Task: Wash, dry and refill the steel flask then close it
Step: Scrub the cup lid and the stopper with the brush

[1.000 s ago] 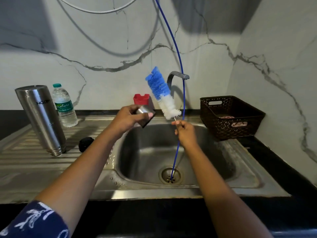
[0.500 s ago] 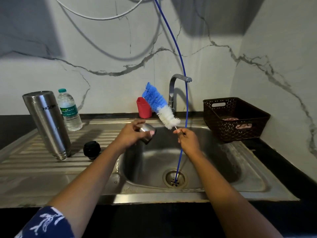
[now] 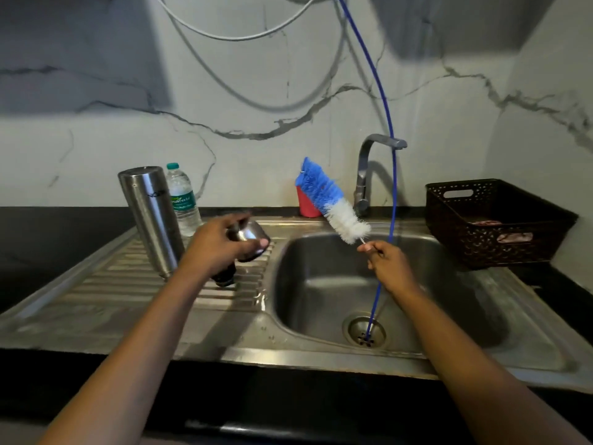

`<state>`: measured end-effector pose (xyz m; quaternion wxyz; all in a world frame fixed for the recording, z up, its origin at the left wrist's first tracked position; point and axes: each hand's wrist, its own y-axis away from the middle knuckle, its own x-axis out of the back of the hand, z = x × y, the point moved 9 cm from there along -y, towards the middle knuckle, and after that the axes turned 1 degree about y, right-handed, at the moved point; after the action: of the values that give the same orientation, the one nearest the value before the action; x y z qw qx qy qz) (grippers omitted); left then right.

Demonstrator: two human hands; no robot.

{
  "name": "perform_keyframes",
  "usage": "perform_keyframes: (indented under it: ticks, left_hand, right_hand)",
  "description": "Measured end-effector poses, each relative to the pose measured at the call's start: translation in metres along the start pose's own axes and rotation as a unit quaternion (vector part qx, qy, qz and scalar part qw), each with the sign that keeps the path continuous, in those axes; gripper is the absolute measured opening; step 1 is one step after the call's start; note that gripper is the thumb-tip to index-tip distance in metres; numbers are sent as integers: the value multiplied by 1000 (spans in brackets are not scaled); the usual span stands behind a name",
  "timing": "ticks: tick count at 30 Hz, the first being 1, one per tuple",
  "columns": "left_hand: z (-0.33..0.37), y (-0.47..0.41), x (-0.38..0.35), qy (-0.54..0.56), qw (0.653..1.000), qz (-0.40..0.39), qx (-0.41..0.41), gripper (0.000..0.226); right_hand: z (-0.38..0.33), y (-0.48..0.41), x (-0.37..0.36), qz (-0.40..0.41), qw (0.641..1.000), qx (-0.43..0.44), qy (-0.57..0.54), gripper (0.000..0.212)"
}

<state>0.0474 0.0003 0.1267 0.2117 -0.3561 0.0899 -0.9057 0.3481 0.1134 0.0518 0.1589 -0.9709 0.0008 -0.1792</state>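
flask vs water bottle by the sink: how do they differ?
The flask is bare, opaque steel; the bottle is clear plastic with a green label. The flask looks taller and wider than the bottle. The bottle has a teal cap; the flask's top end is plain steel. Shared: both stand upright on the draining board, with the bottle just behind the flask.

Saw a brush (image 3: 333, 203) with blue then white bristles above the right hand (image 3: 390, 263), a red cup (image 3: 306, 207) behind it, a blue hose (image 3: 394, 187) beside that hand, a silver cap (image 3: 248, 234) in the left hand (image 3: 218, 247), and a silver flask (image 3: 150, 216) and green-labelled bottle (image 3: 182, 202) beyond it.
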Motion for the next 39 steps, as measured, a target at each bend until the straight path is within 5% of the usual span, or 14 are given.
perform_keyframes:
  ticks: [4, 10, 20, 25, 28, 32, 36, 39]
  left_hand:
    - [-62, 21, 63, -114, 989, -17, 91, 69]
    - [-119, 42, 71, -142, 980, -21, 138, 67]
    - [-147, 40, 64, -252, 962, -9, 102, 76]
    - [-83, 30, 51, -298, 953, 54, -20, 75]
    - [-60, 9, 13, -257, 965, -29, -33, 70]
    - [-77, -11, -28, -313, 936, -159, 27, 69]
    - [-67, -24, -27, -243, 966, -81, 42, 49]
    - [-50, -30, -36, 34, 997, 9, 68, 32]
  right_hand:
    - [-7, 4, -16, -31, 999, 16, 13, 19]
    - [-7, 8, -25, -58, 998, 17, 35, 20]
    - [-8, 12, -22, -54, 998, 5, 32, 22]
    - [-11, 14, -21, -52, 998, 2, 25, 22]
    - [-10, 14, -19, -47, 998, -1, 31, 22]
    - [-8, 13, -15, -45, 999, -13, 28, 22]
    - [-9, 11, -10, -35, 999, -20, 20, 16]
    - [-9, 5, -1, -8, 999, -22, 45, 15]
